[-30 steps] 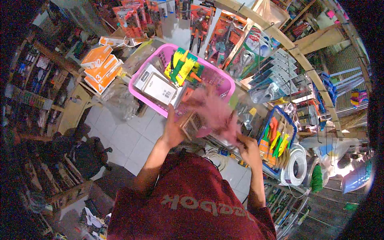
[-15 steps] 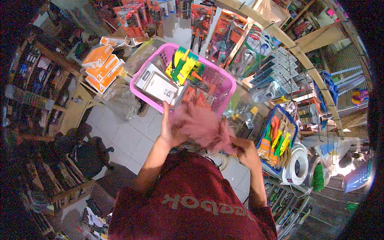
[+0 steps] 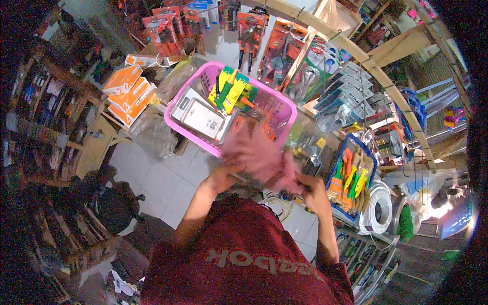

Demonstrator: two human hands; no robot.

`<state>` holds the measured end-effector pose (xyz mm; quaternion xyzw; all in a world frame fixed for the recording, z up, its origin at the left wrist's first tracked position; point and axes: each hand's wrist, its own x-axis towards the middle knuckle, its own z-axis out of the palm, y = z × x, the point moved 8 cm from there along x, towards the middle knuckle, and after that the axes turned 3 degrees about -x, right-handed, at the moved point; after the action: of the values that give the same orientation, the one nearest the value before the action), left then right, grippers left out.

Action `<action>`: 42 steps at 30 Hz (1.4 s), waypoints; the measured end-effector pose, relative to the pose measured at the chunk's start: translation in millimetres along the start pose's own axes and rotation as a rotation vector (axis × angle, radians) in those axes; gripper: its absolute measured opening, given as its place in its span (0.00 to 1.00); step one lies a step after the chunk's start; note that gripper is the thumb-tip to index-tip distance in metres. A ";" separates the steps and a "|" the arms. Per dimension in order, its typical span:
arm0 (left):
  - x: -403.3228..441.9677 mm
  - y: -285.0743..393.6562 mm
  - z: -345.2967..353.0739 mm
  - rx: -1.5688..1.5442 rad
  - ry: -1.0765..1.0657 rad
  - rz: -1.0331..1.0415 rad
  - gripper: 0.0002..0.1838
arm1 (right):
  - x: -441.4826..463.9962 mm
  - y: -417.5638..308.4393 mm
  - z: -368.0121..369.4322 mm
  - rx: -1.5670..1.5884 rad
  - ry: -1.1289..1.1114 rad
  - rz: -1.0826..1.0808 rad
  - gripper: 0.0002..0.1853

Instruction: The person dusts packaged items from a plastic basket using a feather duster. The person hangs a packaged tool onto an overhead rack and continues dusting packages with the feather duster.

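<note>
A pink cloth (image 3: 259, 155), smeared by motion, hangs between my hands over the near edge of a pink basket (image 3: 190, 134). My right hand (image 3: 312, 190) is closed on the cloth's right end. My left hand (image 3: 221, 178) is at the cloth's left side, near the basket's rim; its fingers are blurred and partly covered, so its grip cannot be made out. The basket holds a white packaged item (image 3: 198, 114), a green and yellow packaged item (image 3: 231, 94) and orange-handled tools (image 3: 259, 109), partly behind the cloth.
Orange boxes (image 3: 129, 96) stand left of the basket. On the right are a blue-rimmed tray of paintbrushes (image 3: 351, 178) and a white coil of hose (image 3: 375, 208). Packaged tools (image 3: 250, 38) hang at the back, beside a curved wooden beam (image 3: 373, 66).
The cloth has shifted and changed shape between my hands. My left hand, earlier with a finger raised by the basket, has lowered and its fingers have turned inward toward the cloth.
</note>
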<state>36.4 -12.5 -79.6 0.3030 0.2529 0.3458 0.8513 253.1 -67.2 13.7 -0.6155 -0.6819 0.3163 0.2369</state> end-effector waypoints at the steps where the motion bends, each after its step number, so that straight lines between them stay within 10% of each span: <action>1: 2.0 5.9 8.6 0.026 -0.026 0.002 0.42 | -0.7 5.6 -5.7 -0.052 0.086 0.010 0.24; 11: 7.5 30.9 47.6 0.483 -0.265 0.265 0.54 | -5.7 32.7 -23.5 0.023 0.366 0.033 0.24; 42: -4.4 35.6 25.6 0.301 0.011 0.187 0.57 | -20.3 19.4 13.8 0.102 0.373 0.087 0.17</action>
<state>34.5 -4.0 -36.5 0.4472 0.2770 0.3834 0.7591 259.3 -88.3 -8.5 -0.6794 -0.5822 0.2407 0.3760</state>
